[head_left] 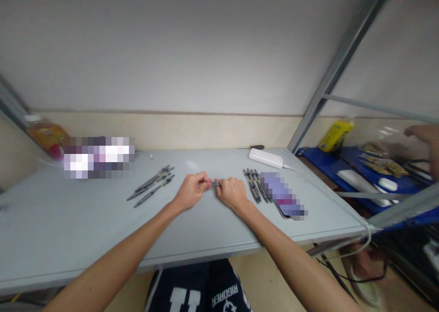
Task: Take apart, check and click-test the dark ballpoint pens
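Over the middle of the grey table (103, 230), my left hand (192, 189) and my right hand (231, 192) meet fingertip to fingertip. Both pinch a small grey pen part (214, 183) between them; most of it is hidden by the fingers. Left of my left hand lies a loose group of grey pens (151, 184), tips pointing to the lower left. Just right of my right hand, several grey pen pieces (252, 185) lie side by side against a phone (283, 195) with a blurred screen.
A white power strip (265, 158) and a screwdriver (257, 147) lie at the back right. A bottle (48, 134) and a blurred object (99, 156) stand back left. Beyond the metal frame (329, 70) are a yellow packet (336, 135) and another person's hand (425, 136).
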Demonstrator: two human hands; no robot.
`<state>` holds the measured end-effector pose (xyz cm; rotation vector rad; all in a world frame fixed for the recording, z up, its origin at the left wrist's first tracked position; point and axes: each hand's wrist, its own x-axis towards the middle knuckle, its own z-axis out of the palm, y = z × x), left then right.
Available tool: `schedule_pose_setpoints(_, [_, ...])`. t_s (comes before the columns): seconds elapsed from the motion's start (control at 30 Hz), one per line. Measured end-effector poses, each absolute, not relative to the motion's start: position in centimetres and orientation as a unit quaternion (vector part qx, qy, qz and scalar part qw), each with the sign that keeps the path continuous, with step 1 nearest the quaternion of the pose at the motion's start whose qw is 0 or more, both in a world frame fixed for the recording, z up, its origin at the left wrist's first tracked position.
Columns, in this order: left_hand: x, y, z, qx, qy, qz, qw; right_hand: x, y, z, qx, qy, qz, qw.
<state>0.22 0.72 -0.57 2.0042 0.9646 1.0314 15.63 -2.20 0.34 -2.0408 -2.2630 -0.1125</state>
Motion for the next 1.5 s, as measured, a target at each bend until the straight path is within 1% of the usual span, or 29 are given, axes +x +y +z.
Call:
schedule_pose_setpoints(0.13, [0.0,0.8,-0.3,0.816,0.357,0.354,0.285,15.5,-2.3,0.3,-0.668,-0.741,-0.051,0.052])
schedule_pose_setpoints(0.3, [-0.1,0.9,0.0,0.875,0.346,0.26,0.218,15.5,-2.4,0.3,-0.647,-0.757,-0.066,0.06])
schedule_pose_setpoints(0.43, [0.1,0.8,0.1,0.884,0.346,0.232,0.212,15.4,-2.5,0.3,-0.639,-0.764,-0.064,0.062])
schedule_pose_setpoints(0.53, [0.5,0.6,-0.1,0.876,0.37,0.235,0.202,15.4,-2.5,0.4,-0.64,-0.764,-0.056,0.052])
schedule_pose_setpoints(0.67, [1.1,0.3,-0.7,0.872,0.393,0.26,0.134,15.4,-2.6,0.5,-0.647,-0.758,-0.061,0.048])
schedule_pose_setpoints(0.87, [1.2,0.0,-1.1,0.882,0.361,0.296,0.067,15.5,-2.6,0.3,-0.649,-0.756,-0.064,0.052])
schedule_pose_setpoints(1.0, [1.2,0.0,-1.1,0.881,0.348,0.315,0.065,15.6,-2.5,0.2,-0.65,-0.755,-0.065,0.061])
schedule_pose_setpoints(1.1, [1.2,0.1,-1.1,0.874,0.352,0.325,0.08,15.9,-2.5,0.5,-0.628,-0.769,-0.089,0.081])
schedule_pose_setpoints(1.2, [0.8,0.6,-1.0,0.862,0.368,0.336,0.087,16.9,-2.6,1.0,-0.603,-0.78,-0.108,0.129])
schedule_pose_setpoints(1.27, [0.2,1.0,-0.8,0.85,0.387,0.346,0.093,17.8,-2.7,1.4,-0.593,-0.781,-0.067,0.186])
schedule_pose_setpoints(1.3, [-0.1,1.2,-0.7,0.843,0.396,0.35,0.101,18.3,-2.8,1.6,-0.583,-0.781,-0.019,0.224])
schedule_pose_setpoints(1.37, [-0.5,1.5,-0.4,0.833,0.405,0.354,0.128,18.9,-2.7,1.7,-0.561,-0.754,0.102,0.326])
schedule_pose_setpoints(1.43, [-0.7,1.5,-0.2,0.829,0.401,0.355,0.162,19.0,-2.5,1.6,-0.542,-0.685,0.221,0.433])
schedule_pose_setpoints(1.5, [-0.5,1.4,-0.1,0.84,0.373,0.35,0.183,18.7,-2.2,1.5,-0.516,-0.592,0.309,0.537])
